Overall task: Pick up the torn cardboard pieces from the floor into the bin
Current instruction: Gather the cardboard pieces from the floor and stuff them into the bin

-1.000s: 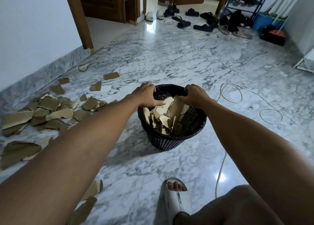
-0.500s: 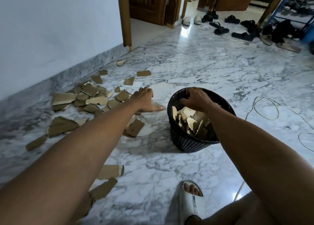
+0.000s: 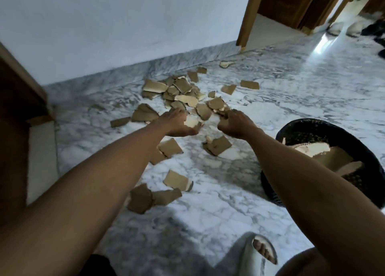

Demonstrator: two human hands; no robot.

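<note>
Torn brown cardboard pieces [image 3: 181,88] lie heaped on the marble floor near the wall, and looser ones [image 3: 170,147] are scattered closer to me. My left hand [image 3: 177,122] is at the near edge of the heap, fingers closed on a pale cardboard piece [image 3: 191,121]. My right hand [image 3: 237,125] is beside it, curled round a brown scrap [image 3: 223,120] from the same edge. The black mesh bin [image 3: 291,130] stands to the right of my right forearm, partly filled with cardboard [image 3: 325,157].
A white wall with a marble skirting [image 3: 166,65] runs behind the heap. A dark wooden door frame [image 3: 20,88] stands at the left and another doorway [image 3: 248,15] at the back. My foot in a white slipper [image 3: 262,252] is at the bottom. Shoes [image 3: 375,30] lie far right.
Both hands have left the bin and reached left to the cardboard heap, closing on pieces. My view has swung left, so the bin now sits at the right edge.
</note>
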